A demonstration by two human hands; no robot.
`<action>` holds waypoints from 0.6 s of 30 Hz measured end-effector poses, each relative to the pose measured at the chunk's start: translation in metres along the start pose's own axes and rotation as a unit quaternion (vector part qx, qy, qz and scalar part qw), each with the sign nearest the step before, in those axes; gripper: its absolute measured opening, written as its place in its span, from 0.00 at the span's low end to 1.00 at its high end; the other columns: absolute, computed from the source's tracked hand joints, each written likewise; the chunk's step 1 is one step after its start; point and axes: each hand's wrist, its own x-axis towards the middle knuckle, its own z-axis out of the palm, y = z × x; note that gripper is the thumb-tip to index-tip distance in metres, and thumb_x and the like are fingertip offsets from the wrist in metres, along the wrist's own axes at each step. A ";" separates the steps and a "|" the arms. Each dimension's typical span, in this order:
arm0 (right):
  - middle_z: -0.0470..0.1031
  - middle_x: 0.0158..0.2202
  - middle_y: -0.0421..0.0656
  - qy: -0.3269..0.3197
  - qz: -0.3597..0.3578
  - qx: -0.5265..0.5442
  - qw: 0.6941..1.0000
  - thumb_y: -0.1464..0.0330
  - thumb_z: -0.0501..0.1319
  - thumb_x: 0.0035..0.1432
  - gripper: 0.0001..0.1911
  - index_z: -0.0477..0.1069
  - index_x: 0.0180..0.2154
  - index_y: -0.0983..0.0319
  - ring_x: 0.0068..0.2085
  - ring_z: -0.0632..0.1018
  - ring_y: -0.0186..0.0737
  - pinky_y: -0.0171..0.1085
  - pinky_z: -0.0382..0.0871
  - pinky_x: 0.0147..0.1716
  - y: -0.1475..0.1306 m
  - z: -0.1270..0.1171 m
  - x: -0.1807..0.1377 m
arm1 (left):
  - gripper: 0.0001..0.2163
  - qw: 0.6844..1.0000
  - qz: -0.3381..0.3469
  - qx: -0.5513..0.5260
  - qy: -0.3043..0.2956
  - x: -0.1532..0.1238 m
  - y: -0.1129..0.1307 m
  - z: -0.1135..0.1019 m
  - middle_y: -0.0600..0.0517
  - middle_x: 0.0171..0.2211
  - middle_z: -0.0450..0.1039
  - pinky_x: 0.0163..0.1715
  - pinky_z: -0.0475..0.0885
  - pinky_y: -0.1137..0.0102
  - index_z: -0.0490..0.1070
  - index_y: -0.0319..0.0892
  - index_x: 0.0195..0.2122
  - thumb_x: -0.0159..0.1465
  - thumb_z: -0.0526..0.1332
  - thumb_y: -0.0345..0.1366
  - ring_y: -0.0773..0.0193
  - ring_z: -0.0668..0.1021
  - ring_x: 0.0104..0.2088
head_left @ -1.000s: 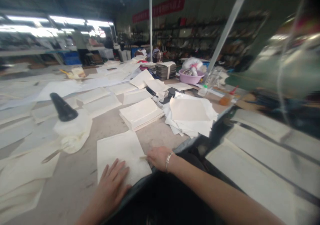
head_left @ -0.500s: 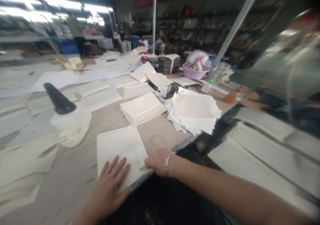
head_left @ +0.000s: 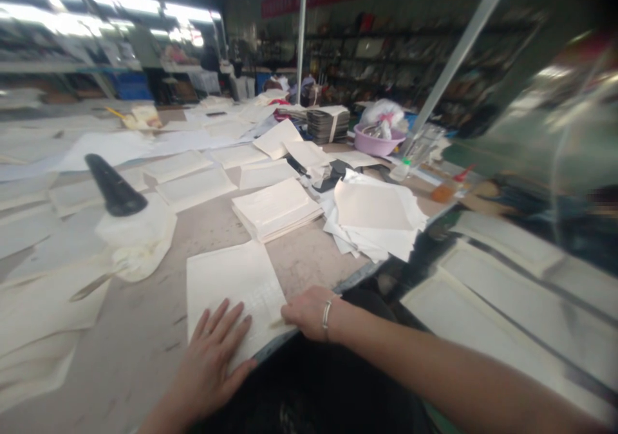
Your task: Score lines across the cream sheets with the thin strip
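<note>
A white sheet of paper (head_left: 232,286) lies at the near edge of the grey table (head_left: 309,257). My left hand (head_left: 212,357) lies flat on the sheet's near part with its fingers spread. My right hand (head_left: 309,311), a bracelet on its wrist, rests at the sheet's right edge with curled fingers. A thin pale stick seems to poke out of them onto the paper; it is too small to name.
A stack of white sheets (head_left: 275,208) and a loose pile of paper (head_left: 374,218) lie beyond. A black cone on white cloth (head_left: 116,189) stands left. Farther back are a pink basin (head_left: 376,143), a dark bundled stack (head_left: 328,123) and many scattered sheets.
My left hand slid a little toward me and to the right on the sheet. My right hand shifted slightly nearer along the sheet's right edge. The view tilted a bit.
</note>
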 end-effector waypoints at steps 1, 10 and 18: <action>0.76 0.38 0.45 0.005 0.013 -0.001 1.000 0.71 0.56 0.55 0.10 0.69 0.40 0.60 0.37 0.77 0.43 0.38 0.69 0.32 0.000 0.001 0.002 | 0.30 1.000 0.000 0.001 0.001 -0.001 0.000 0.000 0.50 0.64 0.52 0.57 0.58 0.49 0.53 0.52 0.62 0.60 0.56 0.52 0.47 0.56 0.63; 0.77 0.35 0.45 0.052 0.057 0.036 0.996 0.70 0.54 0.56 0.08 0.70 0.36 0.60 0.34 0.77 0.45 0.38 0.68 0.30 -0.010 0.011 -0.008 | 0.20 0.986 -0.101 -0.113 -0.076 0.017 -0.032 -0.012 0.51 0.56 0.66 0.54 0.67 0.61 0.64 0.50 0.55 0.63 0.51 0.47 0.58 0.69 0.56; 0.67 0.20 0.38 0.290 0.148 0.338 0.883 0.61 0.48 0.63 0.18 0.64 0.24 0.60 0.24 0.70 0.33 0.32 0.62 0.25 0.015 0.055 -0.016 | 0.25 0.955 -0.245 -0.089 -0.143 0.098 -0.122 -0.010 0.37 0.56 0.63 0.55 0.62 0.57 0.63 0.33 0.54 0.58 0.57 0.41 0.49 0.66 0.57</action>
